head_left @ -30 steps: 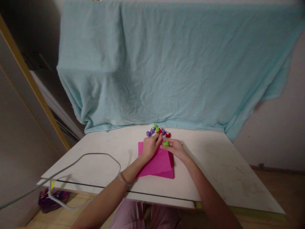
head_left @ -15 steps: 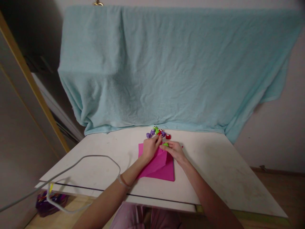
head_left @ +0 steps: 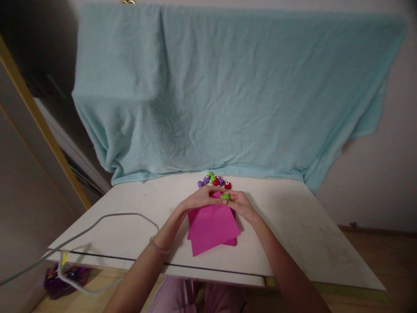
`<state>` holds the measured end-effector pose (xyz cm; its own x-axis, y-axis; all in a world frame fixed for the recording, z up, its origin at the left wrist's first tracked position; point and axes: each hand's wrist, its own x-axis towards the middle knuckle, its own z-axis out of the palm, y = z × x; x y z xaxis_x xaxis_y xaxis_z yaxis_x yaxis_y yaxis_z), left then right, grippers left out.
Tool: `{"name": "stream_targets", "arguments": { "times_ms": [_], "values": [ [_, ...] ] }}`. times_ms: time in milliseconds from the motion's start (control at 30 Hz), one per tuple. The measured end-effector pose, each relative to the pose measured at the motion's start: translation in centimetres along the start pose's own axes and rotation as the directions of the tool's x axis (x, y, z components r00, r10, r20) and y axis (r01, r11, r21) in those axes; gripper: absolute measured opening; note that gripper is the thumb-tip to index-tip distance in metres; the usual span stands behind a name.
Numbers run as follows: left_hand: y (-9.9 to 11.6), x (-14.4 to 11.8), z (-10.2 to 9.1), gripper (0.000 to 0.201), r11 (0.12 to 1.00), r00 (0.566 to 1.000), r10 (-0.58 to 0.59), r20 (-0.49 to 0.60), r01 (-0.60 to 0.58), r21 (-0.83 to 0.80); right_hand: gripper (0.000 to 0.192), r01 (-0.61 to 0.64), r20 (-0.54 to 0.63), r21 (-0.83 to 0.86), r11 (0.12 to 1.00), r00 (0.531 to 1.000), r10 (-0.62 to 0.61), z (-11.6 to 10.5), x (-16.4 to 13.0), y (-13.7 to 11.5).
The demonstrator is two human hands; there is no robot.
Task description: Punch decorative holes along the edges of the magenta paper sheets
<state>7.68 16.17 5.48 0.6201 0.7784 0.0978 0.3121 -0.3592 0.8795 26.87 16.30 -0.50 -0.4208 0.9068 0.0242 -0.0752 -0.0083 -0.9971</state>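
Left hand (head_left: pixel 199 199): curled, pinched on the far edge of the pink paper (head_left: pixel 211 226) at frame centre.
Right hand (head_left: pixel 239 204): closed around a green piece (head_left: pixel 225 196), fingertips met with the left.
Paper: lifted askew over the stack on the desk (head_left: pixel 293 226).
Toys (head_left: pixel 213 180): clustered just beyond.

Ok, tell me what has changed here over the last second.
The left hand and right hand have lifted the top pink sheet off the pink stack and turned it askew. The green piece stays in the right hand; the small figures stayed put.
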Motion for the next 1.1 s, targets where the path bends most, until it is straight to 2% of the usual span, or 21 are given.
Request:
{"name": "stream_targets", "arguments": {
  "times_ms": [133,267,533,767,933,1000,1100],
  "values": [
    [0.1,-0.4,-0.2,0.054,0.995,0.994,-0.017,0.111,0.027,-0.093,0.041,-0.026,0.044,-0.017,1.0,0.999,0.027,0.2,-0.1,0.6],
    [-0.1,-0.5,0.2,0.059,0.993,0.995,-0.065,0.082,0.073,-0.098,0.039,-0.014,0.008,-0.016,1.0,1.0,0.014,0.4,-0.1,0.6],
    [-1.0,-0.2,0.5,0.054,0.989,1.0,-0.029,0.012,0.03,-0.147,0.036,-0.007,-0.052,-0.017,1.0,0.999,0.006,0.2,-0.1,0.8],
    [-2.2,0.2,0.1,0.06,0.99,0.995,-0.015,0.099,0.029,-0.137,0.042,-0.028,-0.013,-0.003,1.0,1.0,0.028,-0.1,0.8,1.9],
    [-3.4,0.3,-0.1,0.069,0.994,0.993,-0.067,0.093,0.074,-0.08,0.041,-0.047,0.037,-0.023,0.999,0.998,0.048,-0.4,0.7,1.6],
    [-4.0,0.3,-0.3,0.066,0.992,0.99,-0.089,0.11,0.098,-0.083,0.039,-0.055,0.024,-0.029,0.998,0.998,0.056,-0.4,0.5,1.0],
    [-4.8,0.4,-0.3,0.056,0.973,0.967,-0.196,0.162,0.213,-0.095,0.038,-0.055,-0.014,-0.028,0.998,0.998,0.054,-0.5,0.2,0.2]
  ]
}}
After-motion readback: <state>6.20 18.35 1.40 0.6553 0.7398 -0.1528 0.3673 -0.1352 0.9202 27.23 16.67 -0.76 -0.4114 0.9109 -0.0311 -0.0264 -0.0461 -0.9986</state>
